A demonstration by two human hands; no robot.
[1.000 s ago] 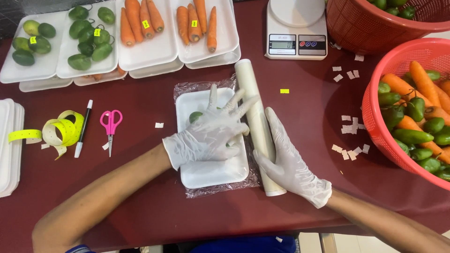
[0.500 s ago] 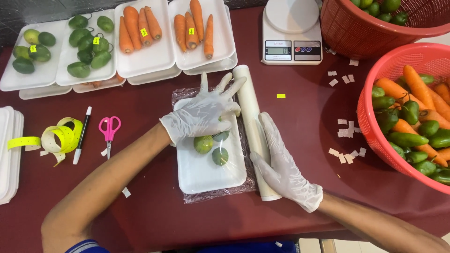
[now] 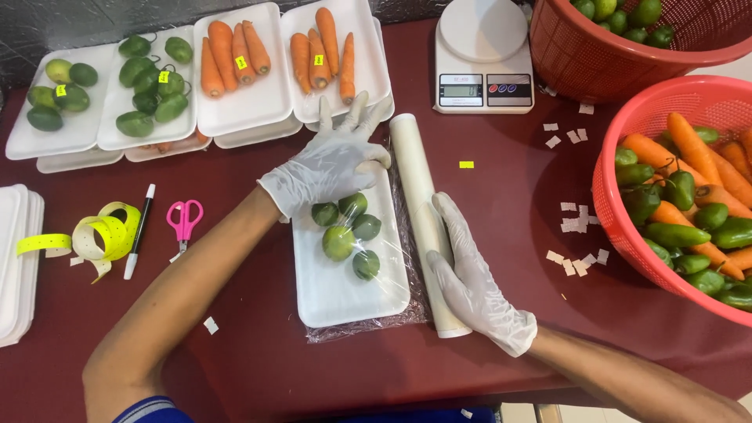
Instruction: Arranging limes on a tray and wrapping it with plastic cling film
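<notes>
Head view, wrapping station on a dark red table.

Left hand: gloved, fingers spread flat, pressing on the far end of a white foam tray; it grips nothing. Right hand: gloved, palm and fingers laid loosely along the cling film roll, which lies just right of the tray, touching its edge.

Tray holds 5 small green limes, clustered in the upper half under a clear film sheet. Film also shows beneath the tray at its near edge.

Risks, as judged:
- Limes are loose; if the film is tensioned unevenly they could roll toward the bare near end.
- Thin film could tear or bunch if the roll slips under the loose right hand.
- The light foam tray could shift if the left hand lifts.

Packages and labels: 4 filled foam trays along the far edge, 2 with green produce, 2 with carrots, each bearing a small yellow square sticker. 1 yellow sticker lies alone right of the roll. White paper scraps are scattered near the red basket. Yellow tape sits at left.
</notes>
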